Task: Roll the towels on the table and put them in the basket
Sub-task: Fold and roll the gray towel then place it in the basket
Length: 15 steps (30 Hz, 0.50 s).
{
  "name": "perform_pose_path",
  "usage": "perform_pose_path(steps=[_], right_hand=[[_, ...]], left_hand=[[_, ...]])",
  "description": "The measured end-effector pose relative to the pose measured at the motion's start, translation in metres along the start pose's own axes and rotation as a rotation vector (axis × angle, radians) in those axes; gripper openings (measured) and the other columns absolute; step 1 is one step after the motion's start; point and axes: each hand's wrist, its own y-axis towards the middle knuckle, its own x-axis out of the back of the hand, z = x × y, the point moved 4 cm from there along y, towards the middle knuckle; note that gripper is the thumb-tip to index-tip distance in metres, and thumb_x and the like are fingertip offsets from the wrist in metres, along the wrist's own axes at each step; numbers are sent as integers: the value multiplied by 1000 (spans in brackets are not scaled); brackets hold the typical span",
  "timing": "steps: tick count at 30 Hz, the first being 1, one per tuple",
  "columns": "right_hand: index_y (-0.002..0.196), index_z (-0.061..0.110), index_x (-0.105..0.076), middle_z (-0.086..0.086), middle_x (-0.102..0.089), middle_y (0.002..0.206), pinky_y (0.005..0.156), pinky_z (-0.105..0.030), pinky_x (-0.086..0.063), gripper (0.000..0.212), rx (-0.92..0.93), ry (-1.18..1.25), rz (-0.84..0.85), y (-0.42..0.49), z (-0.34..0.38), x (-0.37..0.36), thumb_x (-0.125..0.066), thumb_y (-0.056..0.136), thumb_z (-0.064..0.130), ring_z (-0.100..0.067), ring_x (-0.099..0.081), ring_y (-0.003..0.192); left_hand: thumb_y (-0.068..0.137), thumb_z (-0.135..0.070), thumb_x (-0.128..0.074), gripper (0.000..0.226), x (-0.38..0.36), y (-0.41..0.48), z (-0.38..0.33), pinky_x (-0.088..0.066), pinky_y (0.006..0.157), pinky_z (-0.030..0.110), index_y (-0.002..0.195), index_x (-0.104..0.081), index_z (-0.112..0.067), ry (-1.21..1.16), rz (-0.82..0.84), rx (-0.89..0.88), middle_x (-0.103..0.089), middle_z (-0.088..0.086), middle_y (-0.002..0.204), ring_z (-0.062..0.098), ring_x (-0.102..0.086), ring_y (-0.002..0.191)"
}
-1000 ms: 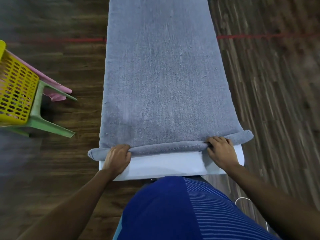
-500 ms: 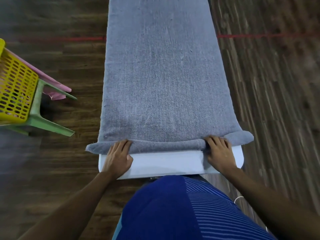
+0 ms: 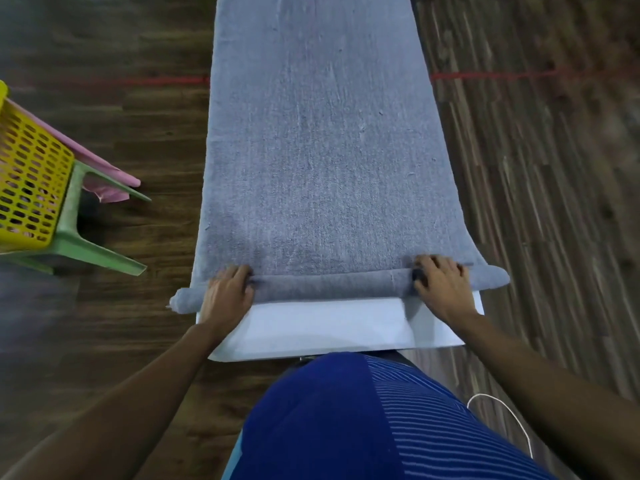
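Grey terry cloth covers nearly the whole top in the head view: a long towel lies flat along the white table, running from near the front edge toward the far end, which is out of frame. Its near end is wound into a thin roll lying across the table, with both tips sticking out past the left and right edges. A strip of bare, smooth white top shows between the roll and the front edge.

The left hand sits on the roll near the left edge, fingers close together and curled over the top of it. The right hand sits near the right edge, fingers slightly spread and curled over it too. The thumbs are in shadow, so where they press is hard to say.

Rolling looks barely begun, with most of the towel unrolled. To do it well, both hands should push forward at the same pace with even downward pressure, so the soft, nubby pile winds tight and the ends stay square rather than coning.

Off the left edge, a yellow perforated plastic basket seems to rest on a green plastic stool, with a pink cloth draped beside it, over dark wood-grain floor.
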Motion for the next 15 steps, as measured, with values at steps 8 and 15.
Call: perform_pose_path(steps=[8,15], right_hand=[[122,18,-54,-3,-56,123,98,-44,-39,50,200,-25,-19,-23,13,-20,-69,73,18,-26,-54,111],[110,18,-63,-2,-67,106,91,-44,-39,29,91,-7,-51,-12,17,-15,-48,87,23,-28,-59,101]], left_hand=[[75,-24,-45,51,-20,-22,-8,-40,96,44,121,-61,-7,220,-39,-199,-61,10,117,28,-54,107],[77,-15,-52,30,-9,-8,-15,-43,92,42,100,-70,-9,174,-36,-177,-70,8,96,28,-61,89]])
